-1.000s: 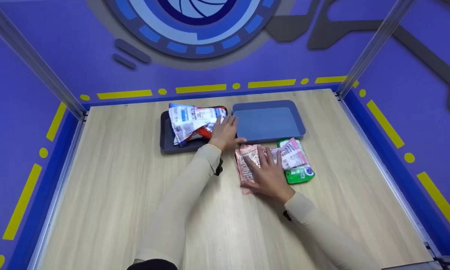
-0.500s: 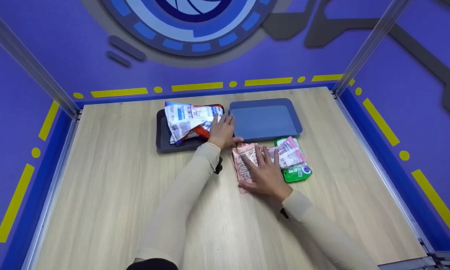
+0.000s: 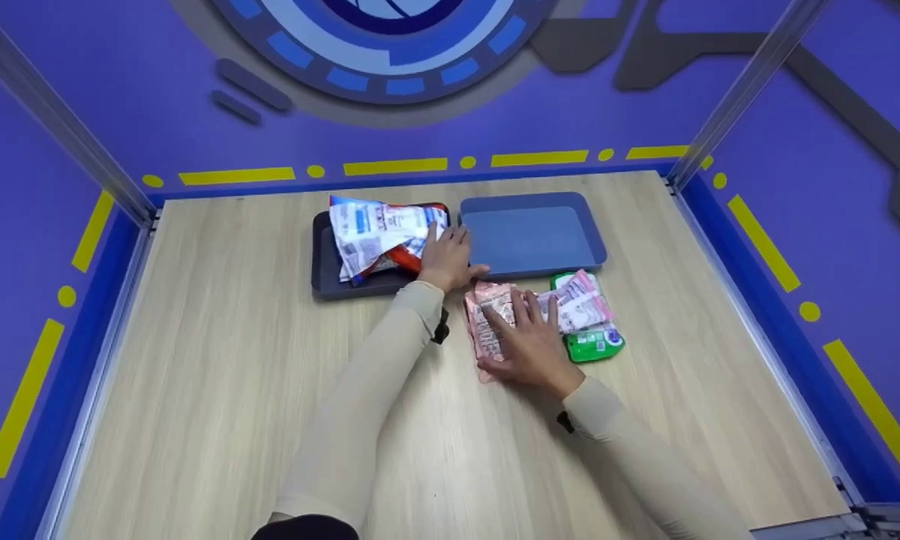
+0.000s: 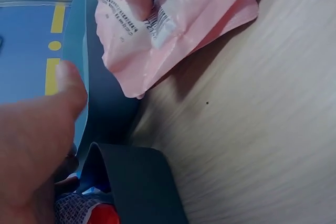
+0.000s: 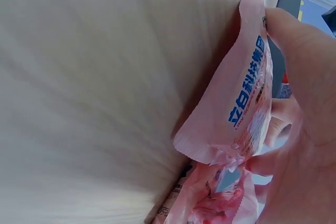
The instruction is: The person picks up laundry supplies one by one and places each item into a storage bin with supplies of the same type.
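Note:
My left hand (image 3: pixel 445 259) rests over the right end of the dark tray (image 3: pixel 322 279), its fingers against a white packet (image 3: pixel 367 225) and a red packet (image 3: pixel 405 259) heaped inside. Its thumb points toward the neighbouring tray. My right hand (image 3: pixel 531 345) lies with spread fingers on a pink packet (image 3: pixel 484 334), which has blue lettering on the side seen in the right wrist view. Touching or close to those fingertips is a pink-and-white packet (image 3: pixel 581 306). Beneath that one sits a green packet (image 3: pixel 595 345), partly covered.
A blue-grey tray (image 3: pixel 529 232) stands right of the dark one, just behind the pink packet. All of it is on a light wooden table (image 3: pixel 217 390), enclosed by purple-blue panels (image 3: pixel 120 90) at the back and sides.
The head view has shifted slightly. Both hands and the packets keep practically the same places.

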`<state>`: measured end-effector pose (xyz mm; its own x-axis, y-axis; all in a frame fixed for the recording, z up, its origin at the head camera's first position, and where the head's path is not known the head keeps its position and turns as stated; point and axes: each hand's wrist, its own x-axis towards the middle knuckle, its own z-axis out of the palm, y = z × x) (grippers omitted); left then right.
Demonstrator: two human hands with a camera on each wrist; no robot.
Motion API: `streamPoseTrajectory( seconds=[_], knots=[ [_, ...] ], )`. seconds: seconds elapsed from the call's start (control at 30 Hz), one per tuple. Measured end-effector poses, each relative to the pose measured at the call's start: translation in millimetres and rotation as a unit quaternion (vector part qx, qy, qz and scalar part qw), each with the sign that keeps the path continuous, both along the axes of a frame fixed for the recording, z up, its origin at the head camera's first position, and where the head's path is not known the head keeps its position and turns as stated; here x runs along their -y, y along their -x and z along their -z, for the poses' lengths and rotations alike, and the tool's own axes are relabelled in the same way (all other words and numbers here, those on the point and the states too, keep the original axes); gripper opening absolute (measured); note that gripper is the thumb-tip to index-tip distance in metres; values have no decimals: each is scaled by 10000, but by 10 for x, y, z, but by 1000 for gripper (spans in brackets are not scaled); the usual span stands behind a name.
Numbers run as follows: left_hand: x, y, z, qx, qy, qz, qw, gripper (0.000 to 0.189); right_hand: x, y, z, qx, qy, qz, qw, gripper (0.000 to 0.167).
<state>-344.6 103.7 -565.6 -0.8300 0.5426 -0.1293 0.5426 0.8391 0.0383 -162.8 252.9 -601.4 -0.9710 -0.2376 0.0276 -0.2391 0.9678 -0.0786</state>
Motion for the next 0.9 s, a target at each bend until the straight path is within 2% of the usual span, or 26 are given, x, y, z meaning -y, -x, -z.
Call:
streamPoseTrajectory(
  seconds=[0.2, 0.47, 0.9],
  knots=[
    [-12, -30, -32, -148, 47, -72, 9999, 89, 16, 23, -33, 70, -92, 21, 9999, 95],
    [-16, -36, -41, -149, 94, -87, 9998, 92, 29, 31, -59, 72, -224, 6, 9997, 94],
    [-24, 27, 35, -34, 80, -90, 9999, 91, 38, 40, -61, 121, -194, 9, 9997, 89]
  ],
)
